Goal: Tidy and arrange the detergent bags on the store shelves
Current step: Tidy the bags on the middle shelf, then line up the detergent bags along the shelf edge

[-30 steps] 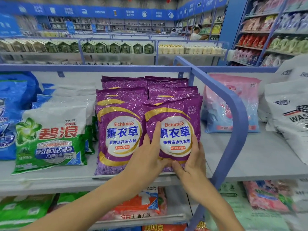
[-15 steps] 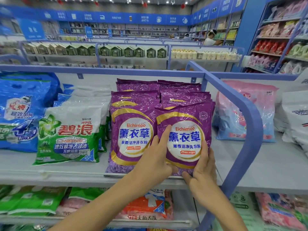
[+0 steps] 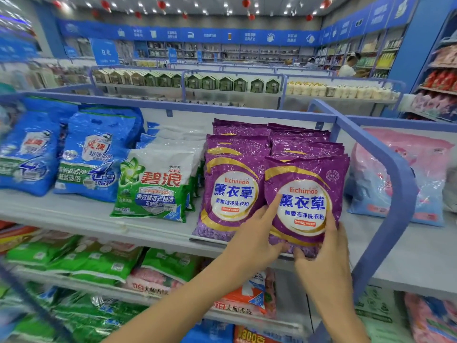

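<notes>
Blue bags [image 3: 94, 154] stood at the left of the shelf [image 3: 74, 216], then a green-and-white bag [image 3: 153, 186], then purple rows. The front purple bag [image 3: 306, 184] stood upright at the shelf's edge. The left hand [image 3: 252, 241] grasped its lower left corner, forefinger laid up the label, and the right hand [image 3: 321, 258] clasped its lower right side, just beside the blue rail [image 3: 395, 194].
</notes>
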The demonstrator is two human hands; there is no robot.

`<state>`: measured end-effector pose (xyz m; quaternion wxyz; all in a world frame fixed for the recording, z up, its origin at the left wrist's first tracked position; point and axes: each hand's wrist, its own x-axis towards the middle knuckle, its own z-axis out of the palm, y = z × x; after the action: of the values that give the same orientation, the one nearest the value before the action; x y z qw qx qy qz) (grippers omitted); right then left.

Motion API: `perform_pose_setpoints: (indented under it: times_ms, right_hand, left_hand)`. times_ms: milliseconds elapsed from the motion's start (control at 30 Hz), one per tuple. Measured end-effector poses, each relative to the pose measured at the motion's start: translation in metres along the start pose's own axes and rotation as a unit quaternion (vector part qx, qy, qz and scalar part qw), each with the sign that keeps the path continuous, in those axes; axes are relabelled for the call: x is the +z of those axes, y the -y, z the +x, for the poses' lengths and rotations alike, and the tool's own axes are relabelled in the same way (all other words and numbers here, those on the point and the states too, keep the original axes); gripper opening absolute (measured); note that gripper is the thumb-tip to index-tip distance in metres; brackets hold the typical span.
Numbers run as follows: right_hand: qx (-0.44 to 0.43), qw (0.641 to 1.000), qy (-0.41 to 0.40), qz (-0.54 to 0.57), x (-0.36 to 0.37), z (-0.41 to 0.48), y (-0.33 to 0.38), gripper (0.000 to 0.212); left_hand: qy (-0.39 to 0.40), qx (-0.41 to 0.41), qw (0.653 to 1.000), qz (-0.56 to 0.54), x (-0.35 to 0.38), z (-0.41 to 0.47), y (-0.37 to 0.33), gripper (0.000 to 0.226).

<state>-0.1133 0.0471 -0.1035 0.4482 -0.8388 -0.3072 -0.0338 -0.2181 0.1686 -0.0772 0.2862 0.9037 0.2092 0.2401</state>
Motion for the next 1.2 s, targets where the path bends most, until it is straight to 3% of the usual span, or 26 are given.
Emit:
perform_pose_setpoints:
  times_ms: [200, 367, 567, 900, 1200]
  right_hand:
    - [-0.018, 0.997, -0.02, -0.072, -0.003, -0.022, 0.022, 0.092]
    - [-0.031, 0.993, -0.008, -0.11, 0.015, -0.058, 0.039, 0.077]
    - [-0.046, 0.994, 0.058, -0.08, 0.063, -0.123, 0.078, 0.068]
    - [-0.071, 0.973, 0.2, -0.089, 0.174, -0.244, 0.172, 0.063]
    - [-0.082, 0.949, 0.288, -0.102, 0.255, -0.283, 0.218, 0.057]
  left_hand:
    - [-0.01, 0.039, 0.999, 0.031, -0.019, -0.04, 0.013, 0.07]
    - [-0.054, 0.042, 0.995, 0.068, -0.059, -0.087, 0.045, 0.055]
    - [-0.093, -0.022, 0.988, 0.124, -0.127, -0.165, 0.122, 0.054]
    - [-0.087, -0.146, 0.969, 0.177, -0.236, -0.312, 0.232, 0.055]
    - [-0.09, -0.238, 0.951, 0.175, -0.289, -0.351, 0.307, 0.053]
